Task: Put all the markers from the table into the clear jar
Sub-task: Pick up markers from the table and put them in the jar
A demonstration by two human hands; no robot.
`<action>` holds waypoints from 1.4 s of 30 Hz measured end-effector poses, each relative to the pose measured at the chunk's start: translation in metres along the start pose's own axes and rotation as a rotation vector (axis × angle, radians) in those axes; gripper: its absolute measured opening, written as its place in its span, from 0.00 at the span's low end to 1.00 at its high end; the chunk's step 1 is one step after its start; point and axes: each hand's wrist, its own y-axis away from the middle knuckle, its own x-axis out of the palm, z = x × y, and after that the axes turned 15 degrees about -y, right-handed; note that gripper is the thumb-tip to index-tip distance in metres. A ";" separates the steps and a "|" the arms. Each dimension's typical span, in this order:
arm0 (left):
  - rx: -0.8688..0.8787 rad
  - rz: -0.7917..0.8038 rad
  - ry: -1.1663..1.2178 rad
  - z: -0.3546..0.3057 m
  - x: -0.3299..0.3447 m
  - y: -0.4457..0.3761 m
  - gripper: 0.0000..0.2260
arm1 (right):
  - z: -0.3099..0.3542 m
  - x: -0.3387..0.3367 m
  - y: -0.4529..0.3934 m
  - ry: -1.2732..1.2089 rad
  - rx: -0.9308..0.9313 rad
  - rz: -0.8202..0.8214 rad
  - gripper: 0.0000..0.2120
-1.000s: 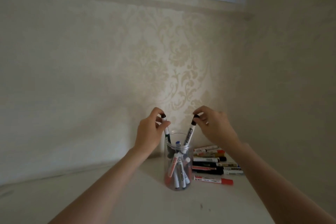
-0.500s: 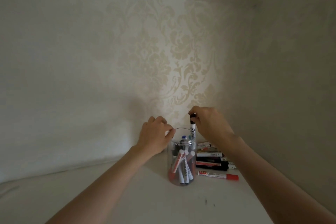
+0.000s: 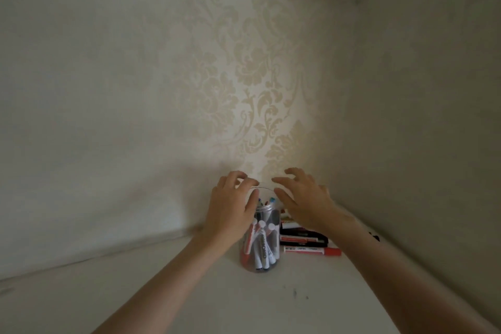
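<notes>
Pale wallpaper with a faint floral pattern fills most of the frame, meeting a second wall in a corner at the right, and a white table [image 3: 168, 293] runs along the bottom. Low in the centre stands the clear jar [image 3: 261, 241], upright, with a good many markers already standing inside it. Just to its right, in the lower right of centre, a small pile of loose markers [image 3: 301, 236] lies flat on the table, with a red-capped marker [image 3: 311, 251] lying nearest the viewer.

Both hands sit at the jar's mouth and hold nothing. The left hand [image 3: 230, 214] is on the jar's left side, fingers loosely bent over the rim, its palm against or very close to the glass; contact cannot be confirmed. The right hand [image 3: 303, 203] hovers above and just right of the opening, fingers spread and relaxed, with the pile partly hidden beneath it.

This looks like the gap between one drop and the next pick. The next move calls for the right hand to come down onto the pile directly under its fingers and pinch a marker, while the left hand reaches past the jar or steadies it.
</notes>
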 end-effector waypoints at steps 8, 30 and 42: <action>0.206 0.385 0.221 -0.077 0.035 0.030 0.11 | -0.125 0.038 0.069 -0.029 0.502 0.184 0.21; -0.019 0.533 0.403 -0.102 0.085 0.032 0.07 | -0.152 0.049 0.086 -0.277 0.420 -0.037 0.13; -0.236 -0.027 0.687 -0.019 -0.049 -0.036 0.19 | -0.077 -0.031 0.056 -0.447 0.349 -0.344 0.06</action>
